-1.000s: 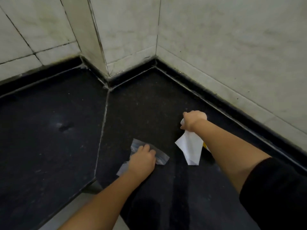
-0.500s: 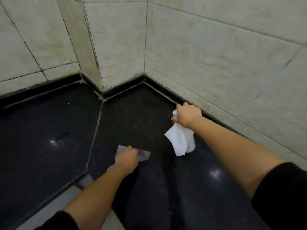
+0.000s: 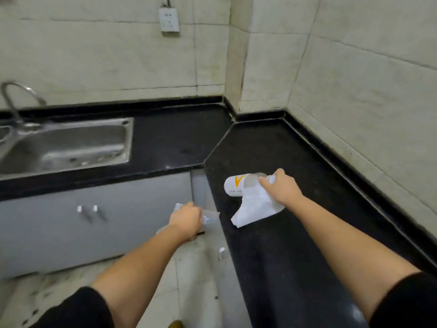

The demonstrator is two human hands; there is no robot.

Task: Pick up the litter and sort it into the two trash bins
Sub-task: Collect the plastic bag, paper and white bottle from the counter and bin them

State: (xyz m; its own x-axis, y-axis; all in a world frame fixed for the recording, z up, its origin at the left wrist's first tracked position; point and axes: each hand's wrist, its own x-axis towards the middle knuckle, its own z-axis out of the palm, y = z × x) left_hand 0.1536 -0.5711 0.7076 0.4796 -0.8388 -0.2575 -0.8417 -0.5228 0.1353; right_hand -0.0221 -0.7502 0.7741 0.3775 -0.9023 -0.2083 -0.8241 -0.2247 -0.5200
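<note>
My right hand [image 3: 280,188] is closed on a white paper tissue [image 3: 255,210] and a white bottle with an orange mark [image 3: 238,185], held together just above the black countertop [image 3: 295,233]. The tissue hangs down from my fingers and the bottle lies sideways, pointing left. My left hand [image 3: 186,221] grips a clear crumpled plastic wrapper [image 3: 210,217] past the counter's front edge, over the floor. No trash bin is in view.
A steel sink [image 3: 68,147] with a curved tap [image 3: 14,95] sits in the counter at left. Grey cabinet doors [image 3: 71,223] with small knobs stand below it. Tiled walls close the corner, with a socket [image 3: 169,20] high up. Speckled pale floor [image 3: 184,280] lies below.
Both hands lifted their litter off the counter and drew back toward me. The view swung up and left, bringing the sink, cabinets and floor into sight. The bottle now shows in my right hand.
</note>
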